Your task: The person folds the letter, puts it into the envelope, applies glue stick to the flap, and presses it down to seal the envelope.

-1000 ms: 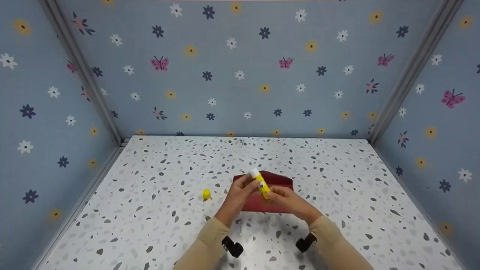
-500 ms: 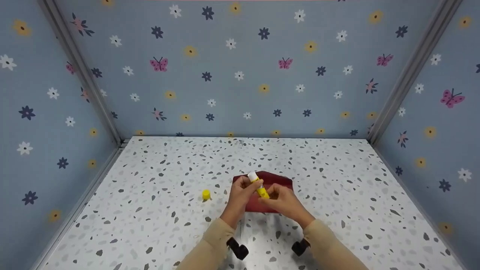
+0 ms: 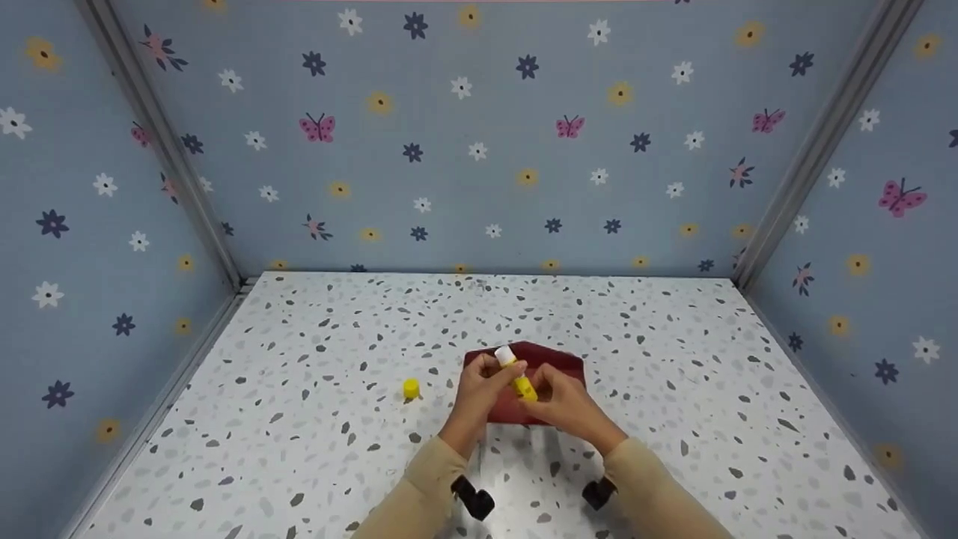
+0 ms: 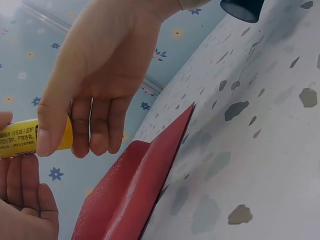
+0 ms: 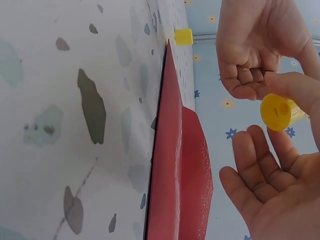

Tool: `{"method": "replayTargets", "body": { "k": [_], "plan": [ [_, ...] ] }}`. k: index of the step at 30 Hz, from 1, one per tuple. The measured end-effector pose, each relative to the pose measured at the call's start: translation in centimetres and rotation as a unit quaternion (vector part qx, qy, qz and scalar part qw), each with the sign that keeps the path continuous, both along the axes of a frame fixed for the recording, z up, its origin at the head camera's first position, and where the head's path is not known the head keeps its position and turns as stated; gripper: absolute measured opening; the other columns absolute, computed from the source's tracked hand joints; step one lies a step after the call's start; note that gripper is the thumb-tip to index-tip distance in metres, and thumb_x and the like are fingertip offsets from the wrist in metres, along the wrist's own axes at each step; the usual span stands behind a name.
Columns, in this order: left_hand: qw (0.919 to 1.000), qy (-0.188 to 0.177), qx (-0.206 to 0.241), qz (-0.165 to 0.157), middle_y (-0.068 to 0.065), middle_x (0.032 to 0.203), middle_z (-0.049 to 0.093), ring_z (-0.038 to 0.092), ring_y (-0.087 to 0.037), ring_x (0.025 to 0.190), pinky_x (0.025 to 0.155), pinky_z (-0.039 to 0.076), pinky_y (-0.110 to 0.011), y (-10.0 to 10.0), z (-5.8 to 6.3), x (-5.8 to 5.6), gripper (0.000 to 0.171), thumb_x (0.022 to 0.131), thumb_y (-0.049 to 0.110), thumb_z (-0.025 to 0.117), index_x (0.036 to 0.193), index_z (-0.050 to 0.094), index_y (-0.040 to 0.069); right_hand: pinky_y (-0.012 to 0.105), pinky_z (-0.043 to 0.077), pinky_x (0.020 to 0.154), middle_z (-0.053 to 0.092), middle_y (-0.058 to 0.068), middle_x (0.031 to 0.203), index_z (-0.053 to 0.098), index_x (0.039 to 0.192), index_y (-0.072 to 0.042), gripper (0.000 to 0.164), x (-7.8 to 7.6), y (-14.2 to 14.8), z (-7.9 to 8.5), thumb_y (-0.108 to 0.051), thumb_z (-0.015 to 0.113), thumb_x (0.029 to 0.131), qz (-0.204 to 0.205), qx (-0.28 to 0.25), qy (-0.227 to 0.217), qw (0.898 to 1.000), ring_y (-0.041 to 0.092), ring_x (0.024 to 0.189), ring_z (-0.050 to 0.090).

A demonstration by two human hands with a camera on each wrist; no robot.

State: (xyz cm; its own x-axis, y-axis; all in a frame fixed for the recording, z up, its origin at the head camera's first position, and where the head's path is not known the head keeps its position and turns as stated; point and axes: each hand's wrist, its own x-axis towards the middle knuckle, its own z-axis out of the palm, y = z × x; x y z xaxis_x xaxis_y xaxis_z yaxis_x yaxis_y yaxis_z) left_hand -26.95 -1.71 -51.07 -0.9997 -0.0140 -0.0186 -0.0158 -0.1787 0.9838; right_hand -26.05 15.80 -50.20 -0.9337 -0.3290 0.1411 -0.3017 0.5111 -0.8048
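Observation:
A yellow glue stick (image 3: 526, 388) with a white upper end points up and to the left, above a red paper piece that looks like an envelope (image 3: 565, 361) with its flap spread. My left hand (image 3: 473, 391) pinches the stick's middle between thumb and fingers. At the yellow lower end, my right hand (image 3: 567, 408) grips with thumb and fingertips. That round base (image 5: 276, 114) shows in the right wrist view, right beside my right thumb. Printed text on the barrel (image 4: 20, 137) shows in the left wrist view. A yellow cap (image 3: 411, 388) stands on the table, left of my left hand.
The white speckled table (image 3: 337, 464) is enclosed by blue flowered panels (image 3: 479, 187) at the back and both sides. Grey metal posts (image 3: 172, 157) run up the corners. Black wrist cameras (image 3: 474, 498) sit under both sleeves.
My right hand has shifted its hold around the stick's lower end. My left thumb now lies farther across the barrel, and the white end has dipped slightly left. Cap and red paper stay put.

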Motion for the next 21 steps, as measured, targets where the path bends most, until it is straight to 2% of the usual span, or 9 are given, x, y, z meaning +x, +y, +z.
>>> {"method": "replayTargets", "body": {
  "k": [4,7,10,14,21],
  "plan": [
    [0.9999,-0.003,0.008,-0.009,-0.005,0.088,0.056,0.054,-0.016,0.082,0.076,0.052,-0.027,-0.01,0.01,0.02,0.034,0.085,0.029,0.081,0.089,0.056,0.007,0.030,0.053,0.076,0.062,0.000,0.096,0.057,0.107,-0.013,0.033,0.09,0.17,0.11,-0.033,0.077,0.090,0.013,-0.017,-0.018,1.000,0.019,0.086,0.058],
    [0.9998,-0.007,0.011,-0.015,-0.005,0.091,0.060,0.057,-0.015,0.084,0.082,0.054,-0.033,-0.08,0.09,0.02,0.034,0.085,0.031,0.081,0.092,0.058,0.007,0.033,0.054,0.081,0.064,0.001,0.101,0.056,0.111,-0.013,0.037,0.04,0.26,0.19,-0.037,0.075,0.090,0.011,-0.035,-0.023,0.999,0.019,0.091,0.061],
    [0.9995,-0.011,0.013,-0.028,-0.005,0.094,0.063,0.059,-0.016,0.088,0.090,0.053,-0.041,-0.26,0.19,-0.06,0.034,0.086,0.032,0.080,0.096,0.062,0.006,0.037,0.054,0.085,0.064,0.002,0.104,0.057,0.112,-0.012,0.036,-0.11,0.25,0.20,-0.035,0.075,0.091,0.002,-0.047,-0.018,0.999,0.019,0.094,0.061],
    [0.9989,-0.007,0.003,-0.045,-0.006,0.098,0.066,0.061,-0.018,0.092,0.096,0.049,-0.046,-0.48,0.22,-0.06,0.037,0.085,0.035,0.081,0.103,0.068,0.005,0.038,0.052,0.088,0.063,0.002,0.106,0.058,0.111,-0.012,0.033,-0.31,0.22,0.27,-0.033,0.075,0.092,-0.005,-0.052,-0.005,0.999,0.019,0.095,0.061],
    [0.9977,0.008,-0.022,-0.064,-0.007,0.103,0.067,0.060,-0.018,0.095,0.096,0.049,-0.046,-0.66,0.29,0.08,0.041,0.086,0.034,0.080,0.112,0.070,0.004,0.036,0.054,0.085,0.063,0.003,0.103,0.059,0.109,-0.011,0.026,-0.34,0.26,0.48,-0.025,0.073,0.094,0.007,-0.066,-0.009,0.998,0.019,0.093,0.062]
  ]
}}
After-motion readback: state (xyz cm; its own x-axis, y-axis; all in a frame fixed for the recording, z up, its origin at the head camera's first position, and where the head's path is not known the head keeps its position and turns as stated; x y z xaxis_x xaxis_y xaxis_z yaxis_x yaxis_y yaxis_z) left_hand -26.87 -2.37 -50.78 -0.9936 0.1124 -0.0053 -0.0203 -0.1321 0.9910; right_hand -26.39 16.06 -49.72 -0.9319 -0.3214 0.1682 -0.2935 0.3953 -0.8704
